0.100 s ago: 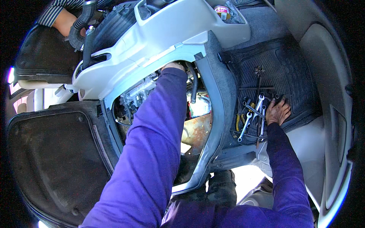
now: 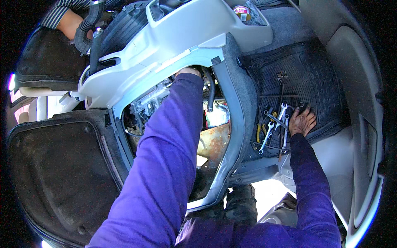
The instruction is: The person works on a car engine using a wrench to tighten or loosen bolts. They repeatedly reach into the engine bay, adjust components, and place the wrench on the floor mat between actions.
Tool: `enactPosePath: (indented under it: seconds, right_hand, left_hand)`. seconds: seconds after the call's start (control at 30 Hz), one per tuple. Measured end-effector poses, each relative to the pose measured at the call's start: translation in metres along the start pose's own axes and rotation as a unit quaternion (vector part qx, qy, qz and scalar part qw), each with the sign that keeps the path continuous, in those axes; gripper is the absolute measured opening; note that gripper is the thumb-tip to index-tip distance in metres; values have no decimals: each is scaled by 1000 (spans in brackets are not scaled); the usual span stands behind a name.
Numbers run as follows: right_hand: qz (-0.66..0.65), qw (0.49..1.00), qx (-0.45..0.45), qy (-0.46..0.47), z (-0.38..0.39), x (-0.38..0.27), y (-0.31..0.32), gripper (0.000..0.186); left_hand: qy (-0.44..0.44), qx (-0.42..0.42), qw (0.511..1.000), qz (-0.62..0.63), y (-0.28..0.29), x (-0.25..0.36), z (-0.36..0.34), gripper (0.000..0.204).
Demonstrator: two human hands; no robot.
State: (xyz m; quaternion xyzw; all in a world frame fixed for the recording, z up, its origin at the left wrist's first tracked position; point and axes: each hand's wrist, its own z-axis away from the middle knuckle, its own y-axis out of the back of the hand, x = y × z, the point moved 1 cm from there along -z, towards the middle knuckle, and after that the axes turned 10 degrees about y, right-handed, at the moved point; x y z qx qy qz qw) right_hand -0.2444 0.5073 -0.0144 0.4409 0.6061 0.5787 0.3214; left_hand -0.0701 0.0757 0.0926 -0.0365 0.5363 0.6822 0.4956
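My left arm reaches down into the engine opening (image 2: pixel 225 182). Only the back of my left hand (image 2: pixel 188 71) shows at the far rim; its fingers are hidden among the engine parts. Beside it hangs a black hose (image 2: pixel 211 93), and metal engine parts (image 2: pixel 155 99) lie to its left. My right hand (image 2: pixel 302 122) rests palm down on the black rubber floor mat (image 2: pixel 320 78), fingers spread. Just left of it lie several tools: a combination wrench (image 2: pixel 266 138), another wrench (image 2: pixel 283 109) and yellow-handled pliers (image 2: pixel 260 133).
A grey console (image 2: pixel 178 37) with a lever (image 2: pixel 96 51) borders the opening's far side. Dark padded panels (image 2: pixel 58 173) lie left; the door (image 2: pixel 359 103) stands right. Another person's striped sleeve (image 2: pixel 53 16) and forearm are at far left, near a ribbed hose (image 2: pixel 87 27). A small tin (image 2: pixel 242 13) sits in the console tray.
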Motion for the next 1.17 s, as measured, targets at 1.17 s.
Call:
enactPosePath:
  seconds: [1.17]
  right_hand:
    - [21,996,-82,-29,-7,-7,7,68]
  left_hand:
    - [-10,-23,999,-36,-20,0,-21,50]
